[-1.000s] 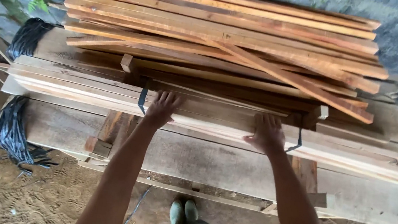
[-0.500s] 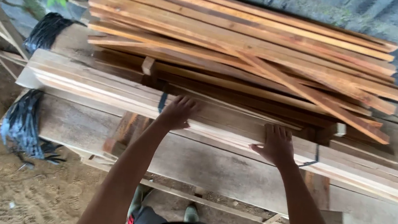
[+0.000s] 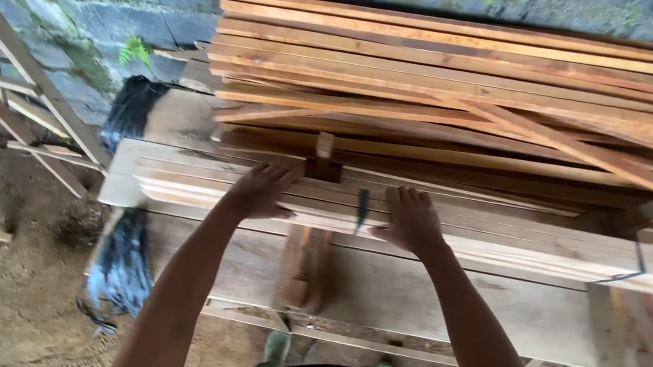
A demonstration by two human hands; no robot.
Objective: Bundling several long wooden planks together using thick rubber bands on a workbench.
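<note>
Bundle of pale wooden slats [image 3: 502,238], strapped, lying flat across the workbench [image 3: 428,300] from 9 to 3 o'clock, centre of view. Left hand [image 3: 259,192]: palm down on the bundle's top face at its left part, fingers spread forward, thumb hooked over the near edge. Right hand [image 3: 412,219]: likewise flat on the bundle just to the right, fingers spread; neither hand closed around anything. Dark strap [image 3: 360,210]: crosses the bundle between the two hands; a second strap [image 3: 639,262] shows toward 3 o'clock. Stack of reddish planks [image 3: 471,85]: at 12 o'clock behind the bundle, one plank lying askew on it. Stone wall [image 3: 75,3]: at 10 o'clock, mossy. Black strap bundle [image 3: 118,257]: at 8 o'clock, hanging off the bench end. Wooden frame [image 3: 15,79]: at 9 o'clock, leaning.
</note>
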